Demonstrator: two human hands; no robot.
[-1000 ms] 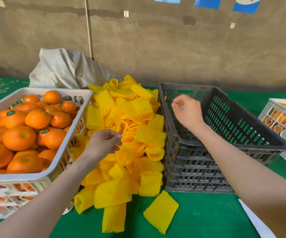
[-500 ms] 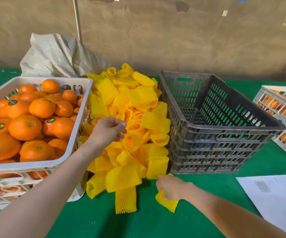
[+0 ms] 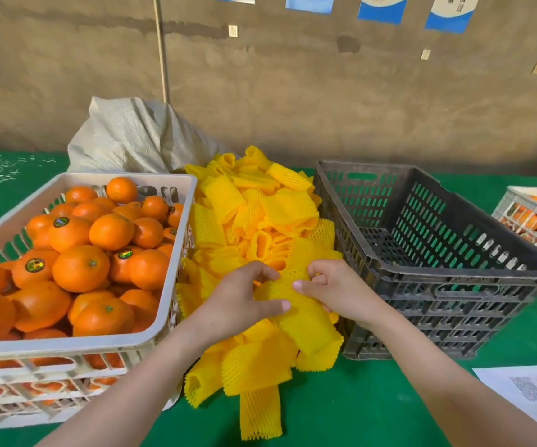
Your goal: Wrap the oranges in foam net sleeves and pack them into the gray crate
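left grip point(image 3: 244, 304) and right grip point(image 3: 341, 293), both pinching one sleeve point(image 3: 307, 322) above the pile point(image 3: 254, 214), between oranges point(image 3: 81, 267) and gray crate point(image 3: 454, 275).

The foam net sleeves point(image 3: 260, 227) are soft yellow foam mesh, matt and ribbed. The gray crate point(image 3: 438, 272) is perforated dark plastic, dull and scuffed. The white crate point(image 3: 83, 345) is smooth plastic. The oranges point(image 3: 81, 267) have glossy, dimpled peel. The table cover point(image 3: 357, 411) is matt green cloth. The sack point(image 3: 131, 137) is coarse woven fabric.
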